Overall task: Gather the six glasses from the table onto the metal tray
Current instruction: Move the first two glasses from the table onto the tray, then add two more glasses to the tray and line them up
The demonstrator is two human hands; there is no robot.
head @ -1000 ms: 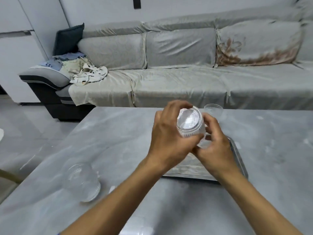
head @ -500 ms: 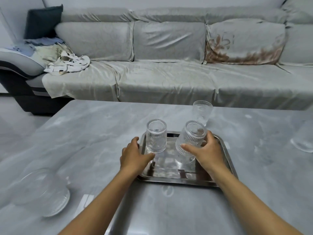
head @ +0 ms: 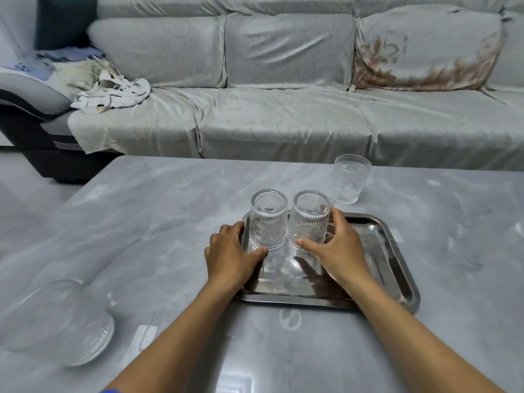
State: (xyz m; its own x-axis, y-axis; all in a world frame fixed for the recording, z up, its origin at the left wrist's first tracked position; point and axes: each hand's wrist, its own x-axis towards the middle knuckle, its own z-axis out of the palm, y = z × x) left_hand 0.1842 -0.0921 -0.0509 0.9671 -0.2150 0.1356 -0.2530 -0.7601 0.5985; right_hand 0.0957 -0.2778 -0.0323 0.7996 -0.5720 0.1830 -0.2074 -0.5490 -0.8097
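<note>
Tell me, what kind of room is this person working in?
Most likely a home living room: a long grey sofa with cushions, loose clothes heaped on its end, and a low marble-look table set before it.

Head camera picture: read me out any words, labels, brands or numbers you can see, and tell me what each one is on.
None can be read.
metal tray: no lettering visible.
glasses: only embossed ribbing, no words.
table: pale marks, one oval, no legible text.
sofa: printed pattern, no words.

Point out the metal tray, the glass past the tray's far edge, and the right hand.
metal tray [head: 402,282]: head view, bare right side of its floor.
glass beyond tray [head: 350,180]: head view, mid wall.
right hand [head: 338,251]: head view, back of hand.
</note>
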